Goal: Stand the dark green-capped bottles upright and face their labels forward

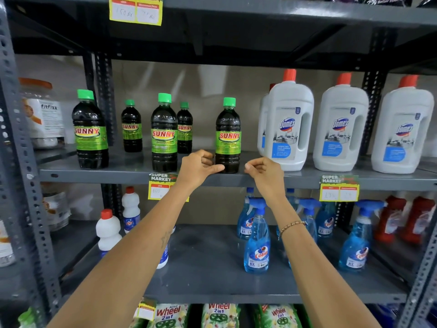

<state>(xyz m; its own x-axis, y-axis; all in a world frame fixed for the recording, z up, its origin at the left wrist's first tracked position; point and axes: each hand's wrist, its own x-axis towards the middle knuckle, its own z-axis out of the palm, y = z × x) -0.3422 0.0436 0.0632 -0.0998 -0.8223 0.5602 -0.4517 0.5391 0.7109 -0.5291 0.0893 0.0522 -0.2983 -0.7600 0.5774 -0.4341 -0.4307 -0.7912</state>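
Both hands flank rightmost bottle (228,136) base on middle shelf (132,172): left hand (201,167) fingers curled, touching it; right hand (263,170) fingers loosely curled, just beside. Bottle upright, dark liquid, green cap, label "SUNNY" facing forward. "Domex" jugs (288,124) right.

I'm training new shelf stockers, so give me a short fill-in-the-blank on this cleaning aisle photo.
1. The number of dark bottles with green caps standing on the middle shelf is ____.
2. The left hand touches the base of the dark bottle whose label reads ____.
3. The white jugs to the right of the dark bottles have caps coloured ____.
4. The beaded bracelet is on the ____ wrist.

Missing words: five; SUNNY; red; right
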